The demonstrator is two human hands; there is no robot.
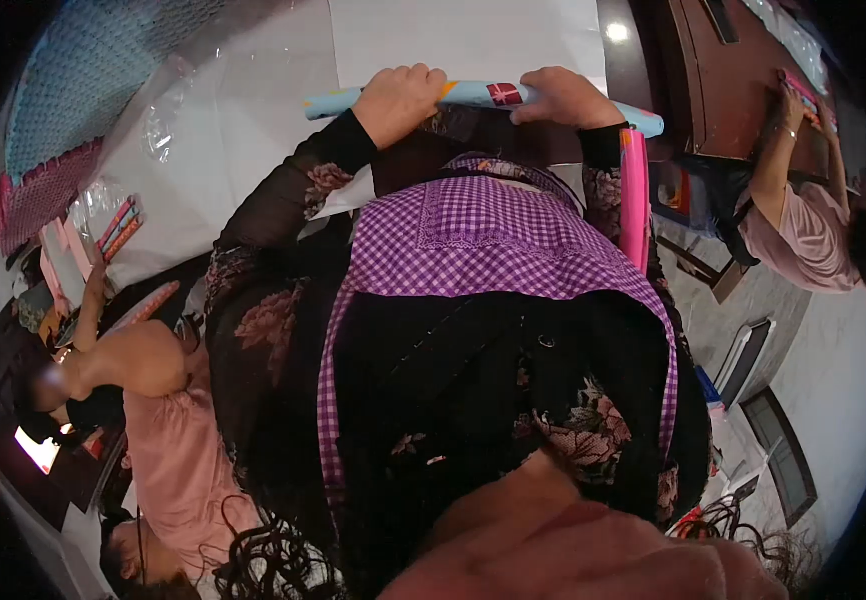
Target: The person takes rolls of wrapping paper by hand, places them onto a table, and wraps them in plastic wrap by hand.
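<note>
A long light-blue roll of patterned paper (pixel 479 94) lies crosswise at the table's near edge, in front of my purple checked apron (pixel 503 235). Its left part is under my left hand (pixel 400 104), whose fingers are wrapped round it. My right hand (pixel 565 98) grips the same roll farther right, thumb on the near side. Both ends of the roll stick out past my hands. Near my right forearm a bright pink roll (pixel 634 200) stands upright in the view. A white sheet (pixel 468 40) lies flat just beyond the blue roll.
Blue and pink textured material (pixel 83 90) and clear plastic (pixel 165 125) are at the left. A person in pink (pixel 178 460) sits at the left near several rolls (pixel 120 228). Another person (pixel 803 235) holds a pink item (pixel 799 92) by a brown table (pixel 753 105) at the right.
</note>
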